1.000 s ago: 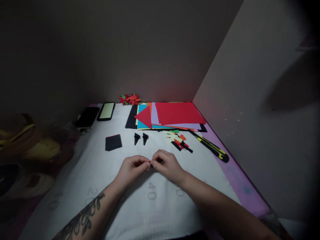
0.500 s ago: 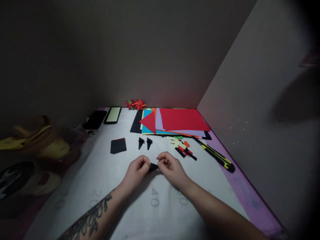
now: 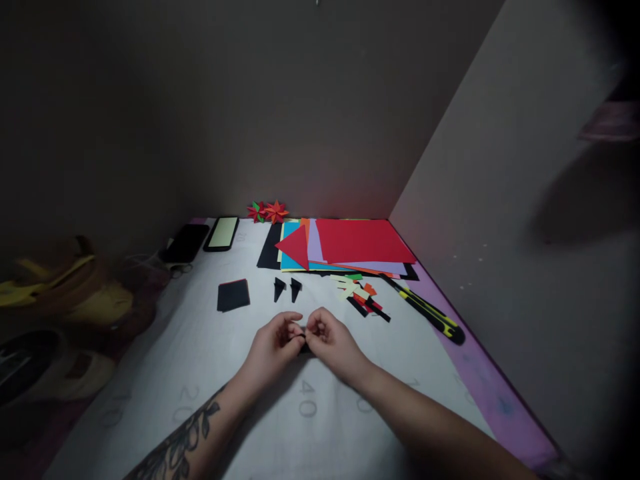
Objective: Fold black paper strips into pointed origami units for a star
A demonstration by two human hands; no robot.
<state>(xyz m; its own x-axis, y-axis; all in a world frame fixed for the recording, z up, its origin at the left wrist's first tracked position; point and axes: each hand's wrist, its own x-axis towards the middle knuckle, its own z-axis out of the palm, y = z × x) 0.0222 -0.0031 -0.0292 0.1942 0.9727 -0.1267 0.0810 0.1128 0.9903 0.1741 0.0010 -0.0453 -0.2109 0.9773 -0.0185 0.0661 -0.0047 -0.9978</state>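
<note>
My left hand and my right hand meet fingertip to fingertip over the white mat. Both pinch a small black piece of folded paper, mostly hidden between the fingers. Just beyond them lie two small black folded paper points and a black paper square. A stack of coloured paper sheets, red on top, lies at the back.
Coloured paper scraps and a yellow-and-black utility knife lie to the right. Two phones and red-and-green paper stars sit at the back left. A wall rises at the right; bags lie on the left.
My hands drew slightly apart half a second ago, showing the black paper between them, and have closed together on it again. The camera view shifted a little.
</note>
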